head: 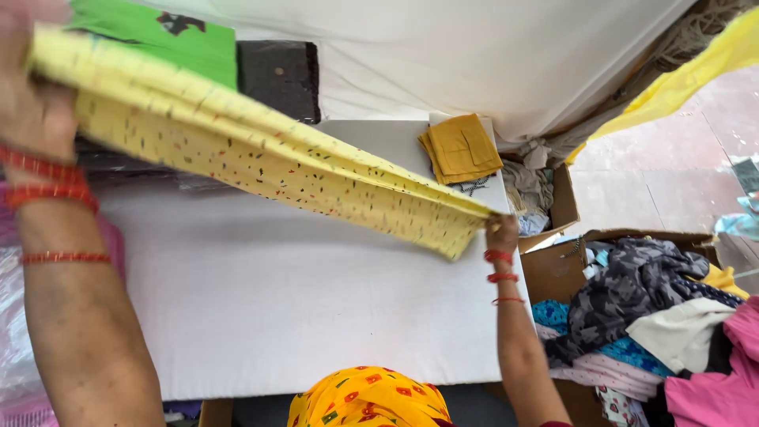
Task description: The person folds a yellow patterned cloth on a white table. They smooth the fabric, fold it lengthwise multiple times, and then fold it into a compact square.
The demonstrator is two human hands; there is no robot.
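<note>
a long folded length of soft yellow cloth [261, 162], sprinkled with tiny dark and red flecks, is stretched in the air above a flat white worktop [300, 316]. the left hand [32, 103], blurred at the upper left, has its fingers closed on one end; the right hand [501, 234] pinches the narrow far end between closed fingers. red bangles ring both wrists. a small square stack of mustard fabric [461, 148] lies at the worktop's far corner. to the right, an open cardboard box [553, 269] holds rumpled mixed clothes [648, 308].
</note>
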